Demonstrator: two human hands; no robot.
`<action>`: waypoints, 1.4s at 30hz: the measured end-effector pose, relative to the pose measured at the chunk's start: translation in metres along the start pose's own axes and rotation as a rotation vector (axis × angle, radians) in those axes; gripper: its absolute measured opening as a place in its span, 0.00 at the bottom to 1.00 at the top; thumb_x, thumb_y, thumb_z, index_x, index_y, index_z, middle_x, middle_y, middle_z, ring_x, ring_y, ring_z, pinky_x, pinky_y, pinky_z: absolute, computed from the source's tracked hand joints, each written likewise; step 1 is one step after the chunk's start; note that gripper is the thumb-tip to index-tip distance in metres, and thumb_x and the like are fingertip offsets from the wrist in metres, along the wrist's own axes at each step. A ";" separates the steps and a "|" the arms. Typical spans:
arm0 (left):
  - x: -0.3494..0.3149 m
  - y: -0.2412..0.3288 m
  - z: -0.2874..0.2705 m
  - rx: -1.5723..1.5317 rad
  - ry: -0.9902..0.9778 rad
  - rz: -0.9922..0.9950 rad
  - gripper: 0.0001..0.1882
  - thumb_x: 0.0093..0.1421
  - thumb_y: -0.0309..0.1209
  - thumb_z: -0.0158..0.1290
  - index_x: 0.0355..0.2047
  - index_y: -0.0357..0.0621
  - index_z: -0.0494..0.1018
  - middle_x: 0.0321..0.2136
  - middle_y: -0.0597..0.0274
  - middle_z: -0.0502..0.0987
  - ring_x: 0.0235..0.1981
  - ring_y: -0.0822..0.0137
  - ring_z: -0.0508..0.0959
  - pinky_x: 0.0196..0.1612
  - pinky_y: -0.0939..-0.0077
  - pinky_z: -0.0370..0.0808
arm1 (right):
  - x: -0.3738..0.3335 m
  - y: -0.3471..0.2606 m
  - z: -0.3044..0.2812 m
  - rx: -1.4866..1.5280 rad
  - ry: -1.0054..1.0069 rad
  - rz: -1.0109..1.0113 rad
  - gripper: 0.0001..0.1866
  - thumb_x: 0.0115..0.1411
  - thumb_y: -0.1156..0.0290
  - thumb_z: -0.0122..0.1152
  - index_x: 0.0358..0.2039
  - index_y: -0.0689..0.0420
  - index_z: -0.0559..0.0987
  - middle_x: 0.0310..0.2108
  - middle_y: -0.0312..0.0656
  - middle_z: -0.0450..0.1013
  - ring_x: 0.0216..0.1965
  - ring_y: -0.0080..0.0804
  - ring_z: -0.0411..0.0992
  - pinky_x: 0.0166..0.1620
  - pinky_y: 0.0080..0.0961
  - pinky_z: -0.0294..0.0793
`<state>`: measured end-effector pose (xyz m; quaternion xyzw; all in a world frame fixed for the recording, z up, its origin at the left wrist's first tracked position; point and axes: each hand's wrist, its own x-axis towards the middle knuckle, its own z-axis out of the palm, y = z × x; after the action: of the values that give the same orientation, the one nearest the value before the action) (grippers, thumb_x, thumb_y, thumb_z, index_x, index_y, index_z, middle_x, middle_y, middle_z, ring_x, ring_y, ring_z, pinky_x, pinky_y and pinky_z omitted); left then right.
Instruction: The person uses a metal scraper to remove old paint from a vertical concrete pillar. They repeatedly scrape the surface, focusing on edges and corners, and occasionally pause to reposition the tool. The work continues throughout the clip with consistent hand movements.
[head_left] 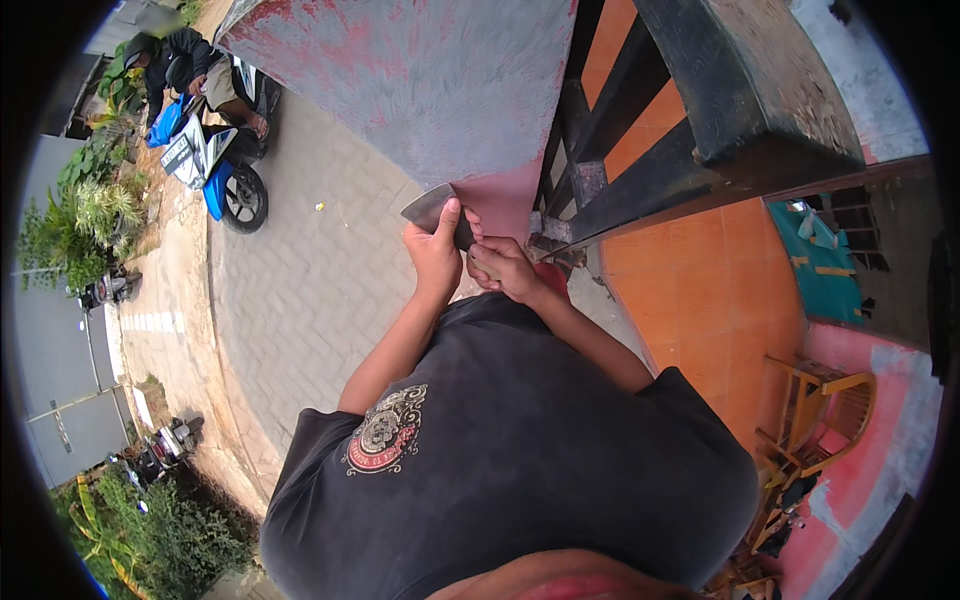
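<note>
A scraper with a wide grey metal blade (428, 208) is held in front of my chest, against the lower edge of a grey wall (400, 90) with patchy red paint. My left hand (436, 252) is closed around the blade, its thumb lying along the metal. My right hand (508, 270) is wrapped round the scraper's handle (484, 266), close beside the left hand. Between the hands, part of the tool is hidden by fingers. A pink wall face (502, 200) lies just beyond my right hand. Whether the blade touches the wall or stops just short of it, I cannot tell.
A black railing (630, 205) and a thick dark post (750, 90) stand close at right, beside an orange tiled floor (700, 290) with a wooden chair (825, 415). A person sits on a blue and white motorcycle (205, 160) on the paved lane (300, 220) at left.
</note>
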<state>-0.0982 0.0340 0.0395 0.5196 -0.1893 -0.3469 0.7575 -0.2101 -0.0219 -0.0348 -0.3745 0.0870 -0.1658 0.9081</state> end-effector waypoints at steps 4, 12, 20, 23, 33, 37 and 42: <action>-0.001 -0.008 -0.002 -0.037 0.052 0.003 0.10 0.68 0.31 0.57 0.35 0.35 0.75 0.26 0.57 0.80 0.24 0.68 0.79 0.28 0.75 0.77 | -0.009 0.011 -0.004 -0.010 0.016 0.012 0.14 0.75 0.66 0.47 0.35 0.60 0.73 0.20 0.34 0.64 0.15 0.15 0.57 0.17 0.15 0.56; 0.002 -0.011 -0.007 -0.066 -0.024 0.040 0.10 0.68 0.32 0.57 0.36 0.35 0.74 0.27 0.55 0.80 0.24 0.66 0.79 0.28 0.73 0.78 | -0.003 0.011 -0.010 -0.075 0.030 -0.012 0.15 0.75 0.66 0.48 0.34 0.61 0.74 0.19 0.32 0.63 0.16 0.15 0.56 0.19 0.16 0.56; 0.004 -0.009 -0.006 -0.148 -0.005 0.067 0.10 0.68 0.32 0.57 0.35 0.37 0.75 0.25 0.55 0.80 0.23 0.66 0.79 0.27 0.74 0.77 | 0.002 -0.007 -0.003 -0.134 -0.020 -0.023 0.14 0.75 0.66 0.48 0.35 0.62 0.74 0.19 0.32 0.63 0.18 0.14 0.58 0.20 0.15 0.56; 0.008 -0.008 -0.009 -0.162 -0.021 0.106 0.09 0.68 0.31 0.57 0.35 0.36 0.75 0.25 0.55 0.80 0.23 0.67 0.79 0.27 0.74 0.78 | 0.009 -0.010 -0.002 -0.227 -0.001 -0.050 0.13 0.74 0.67 0.49 0.35 0.63 0.74 0.19 0.33 0.63 0.18 0.15 0.57 0.19 0.15 0.56; 0.002 -0.010 -0.018 -0.101 0.017 0.017 0.08 0.68 0.30 0.57 0.37 0.36 0.76 0.25 0.57 0.81 0.24 0.69 0.80 0.27 0.75 0.78 | -0.002 0.010 0.003 -0.115 0.065 -0.008 0.10 0.74 0.69 0.49 0.35 0.60 0.73 0.19 0.35 0.64 0.16 0.15 0.55 0.17 0.14 0.55; 0.007 0.000 -0.015 -0.069 -0.013 0.078 0.09 0.68 0.30 0.57 0.33 0.36 0.77 0.25 0.58 0.81 0.24 0.70 0.79 0.28 0.75 0.78 | 0.007 0.006 0.004 -0.107 0.023 -0.067 0.10 0.74 0.69 0.48 0.37 0.61 0.72 0.19 0.36 0.65 0.15 0.15 0.56 0.17 0.15 0.56; 0.005 0.007 -0.011 -0.075 -0.003 0.028 0.10 0.68 0.31 0.57 0.33 0.35 0.77 0.25 0.58 0.80 0.24 0.71 0.79 0.28 0.76 0.77 | 0.003 0.007 0.009 -0.060 0.049 -0.023 0.12 0.74 0.67 0.47 0.36 0.60 0.72 0.21 0.36 0.65 0.17 0.16 0.58 0.18 0.15 0.57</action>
<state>-0.0857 0.0392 0.0410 0.4874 -0.1847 -0.3440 0.7810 -0.2033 -0.0128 -0.0337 -0.3984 0.1098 -0.1828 0.8921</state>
